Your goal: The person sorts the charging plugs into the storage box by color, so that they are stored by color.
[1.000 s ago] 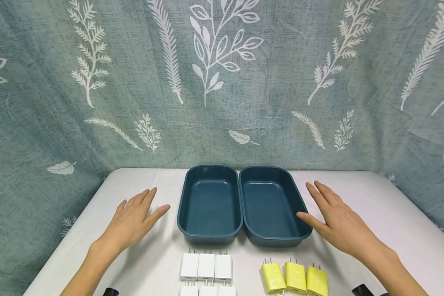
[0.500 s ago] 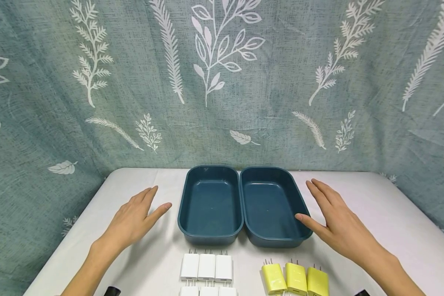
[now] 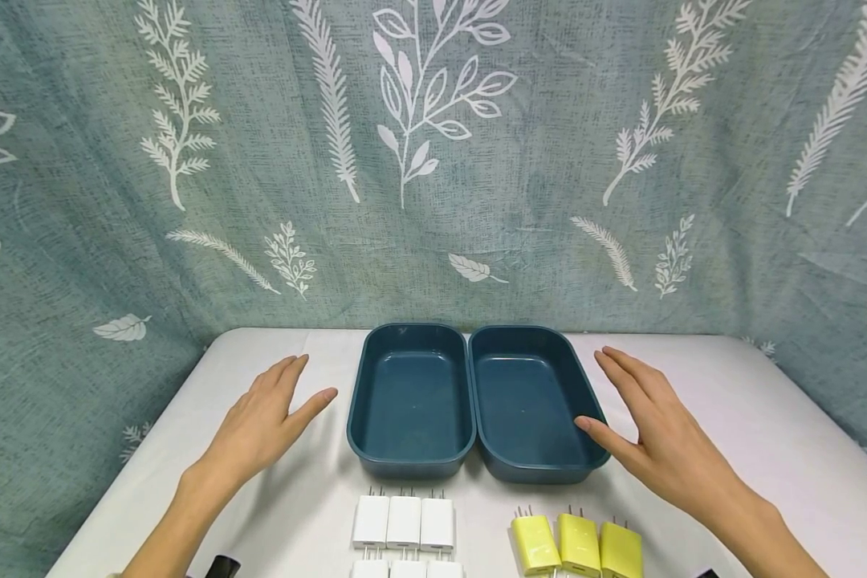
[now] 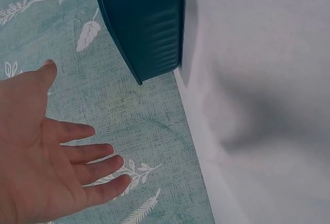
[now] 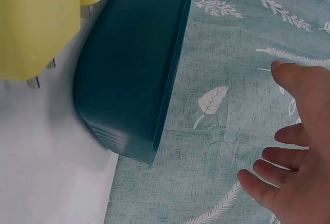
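Two dark blue rectangular bins stand side by side on the table: the left bin [image 3: 412, 409] and the right bin [image 3: 535, 401], both with nothing inside. My left hand [image 3: 260, 421] hovers left of the left bin, fingers extended and thumb spread, holding nothing. Over to the right, my right hand [image 3: 653, 425] is held above the table with straight fingers, its thumb overlapping the right bin's edge in the head view. White plug chargers [image 3: 404, 522] lie in rows in front of the left bin. Yellow plug chargers [image 3: 578, 543] sit before the right one, prongs pointing away from me.
A white cloth [image 3: 296, 522] covers the table. Behind it hangs a green-blue curtain [image 3: 433, 241] with white leaf prints. The nearer chargers are cut off by the lower frame edge. A black object [image 3: 222, 567] shows beside the left forearm.
Both hands have risen slightly in the head view, the left one a little more. The bins and chargers have stayed in place.
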`<act>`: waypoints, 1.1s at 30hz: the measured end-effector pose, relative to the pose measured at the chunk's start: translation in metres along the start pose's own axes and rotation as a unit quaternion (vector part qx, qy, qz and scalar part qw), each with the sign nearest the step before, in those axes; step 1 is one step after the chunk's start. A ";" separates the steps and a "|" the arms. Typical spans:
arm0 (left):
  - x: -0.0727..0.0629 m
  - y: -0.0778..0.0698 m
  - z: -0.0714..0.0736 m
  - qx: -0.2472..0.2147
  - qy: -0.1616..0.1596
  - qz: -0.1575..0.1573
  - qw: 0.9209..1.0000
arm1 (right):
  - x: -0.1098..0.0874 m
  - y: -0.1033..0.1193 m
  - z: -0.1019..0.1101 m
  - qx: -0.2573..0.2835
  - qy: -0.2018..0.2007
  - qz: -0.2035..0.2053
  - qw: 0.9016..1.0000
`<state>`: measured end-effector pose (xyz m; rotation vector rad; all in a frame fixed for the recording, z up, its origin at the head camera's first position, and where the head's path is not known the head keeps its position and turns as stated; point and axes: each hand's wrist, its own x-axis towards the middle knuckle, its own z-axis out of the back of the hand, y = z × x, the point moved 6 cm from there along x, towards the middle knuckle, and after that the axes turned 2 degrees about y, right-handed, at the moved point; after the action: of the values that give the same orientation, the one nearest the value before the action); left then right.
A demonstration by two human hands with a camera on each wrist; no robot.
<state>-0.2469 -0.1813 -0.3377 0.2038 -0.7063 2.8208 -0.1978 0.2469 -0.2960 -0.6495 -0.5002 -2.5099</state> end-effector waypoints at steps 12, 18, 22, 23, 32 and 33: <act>0.008 -0.007 -0.002 -0.038 -0.005 -0.006 0.999 | 0.001 0.009 0.005 -0.011 -0.031 0.034 0.999; 0.010 -0.011 0.001 -0.048 -0.025 -0.013 0.998 | 0.001 0.014 0.005 -0.009 -0.029 0.047 0.998; 0.012 -0.015 0.006 -0.055 -0.039 -0.019 0.998 | 0.001 0.019 0.004 -0.003 -0.027 0.053 0.998; 0.013 -0.016 0.006 -0.058 -0.040 -0.019 0.997 | 0.001 0.021 0.003 -0.003 -0.026 0.055 0.998; 0.018 -0.017 0.003 -0.077 -0.038 -0.022 0.996 | -0.001 0.032 0.000 -0.012 -0.009 0.061 0.998; 0.018 -0.017 0.003 -0.079 -0.037 -0.022 0.996 | -0.001 0.034 0.000 -0.013 -0.008 0.061 0.998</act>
<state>-0.2599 -0.1648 -0.3238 0.2931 -0.9255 2.7119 -0.1787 0.2198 -0.2892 -0.6884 -0.4204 -2.4012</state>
